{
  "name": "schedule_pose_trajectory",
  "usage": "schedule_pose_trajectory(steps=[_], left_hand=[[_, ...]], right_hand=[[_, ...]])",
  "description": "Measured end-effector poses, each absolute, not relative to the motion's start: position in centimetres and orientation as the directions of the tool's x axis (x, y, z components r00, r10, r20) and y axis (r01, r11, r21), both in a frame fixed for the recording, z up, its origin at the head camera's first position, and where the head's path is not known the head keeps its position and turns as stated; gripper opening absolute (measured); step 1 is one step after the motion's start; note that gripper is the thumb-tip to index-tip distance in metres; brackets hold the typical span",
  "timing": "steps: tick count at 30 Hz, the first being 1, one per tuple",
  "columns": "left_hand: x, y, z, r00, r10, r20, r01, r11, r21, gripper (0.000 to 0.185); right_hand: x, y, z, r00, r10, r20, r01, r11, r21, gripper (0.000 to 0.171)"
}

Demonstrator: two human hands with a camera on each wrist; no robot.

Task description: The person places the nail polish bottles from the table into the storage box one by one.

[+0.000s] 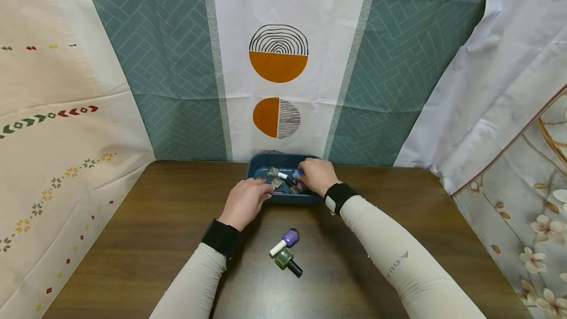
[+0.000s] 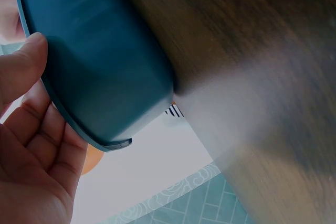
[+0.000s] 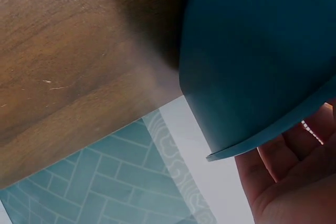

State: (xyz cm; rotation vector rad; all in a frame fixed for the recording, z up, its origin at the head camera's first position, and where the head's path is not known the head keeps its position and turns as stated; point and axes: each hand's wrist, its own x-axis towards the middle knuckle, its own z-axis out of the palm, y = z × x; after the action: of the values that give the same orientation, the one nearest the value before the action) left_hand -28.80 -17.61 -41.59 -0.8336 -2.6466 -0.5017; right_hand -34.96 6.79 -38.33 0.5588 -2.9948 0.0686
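Sleeved forearms stretch across the desk [image 1: 133, 240] toward the tray [image 1: 259, 161] at its far edge. Left hand [image 1: 245, 202] rests on the tray's near rim with relaxed fingers, holding nothing; right hand [image 1: 315, 175] reaches in, fingers curled over the bottles [image 1: 280, 181], though a grip cannot be told. Two bottles, purple [image 1: 287, 240] and green [image 1: 287, 259], lie on the desk between the arms.

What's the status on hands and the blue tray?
Left hand at the blue tray near rim, fingers on a bottle inside. Right hand in the tray, on the bottles; grasp unclear. Purple bottle and green bottle lie on the table. Nothing in the way.
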Motion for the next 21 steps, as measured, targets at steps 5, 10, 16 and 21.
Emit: schedule_pose_trajectory(steps=[5,10,16,21], left_hand=[[-28.74,-17.62,-41.67,-0.773,0.485,0.408,0.601,0.765,0.23,0.009],[-28.77,-17.6,-41.72,-0.771,0.485,0.414,0.603,0.765,0.227,0.009],[-28.86,-17.52,-41.77,-0.767,0.485,0.42,0.606,0.764,0.224,0.009],[-28.86,-17.48,-41.78,-0.766,0.482,0.426,0.606,0.762,0.227,0.01]], right_hand=[[-34.85,7.07,-38.45,-0.935,-0.342,0.096,-0.347,0.937,-0.04,0.026],[-34.85,7.21,-38.52,-0.94,-0.331,0.089,-0.336,0.941,-0.048,0.026],[-34.99,7.39,-38.7,-0.944,-0.323,0.071,-0.327,0.943,-0.06,0.025],[-35.06,7.41,-38.78,-0.943,-0.326,0.064,-0.33,0.943,-0.055,0.023]])
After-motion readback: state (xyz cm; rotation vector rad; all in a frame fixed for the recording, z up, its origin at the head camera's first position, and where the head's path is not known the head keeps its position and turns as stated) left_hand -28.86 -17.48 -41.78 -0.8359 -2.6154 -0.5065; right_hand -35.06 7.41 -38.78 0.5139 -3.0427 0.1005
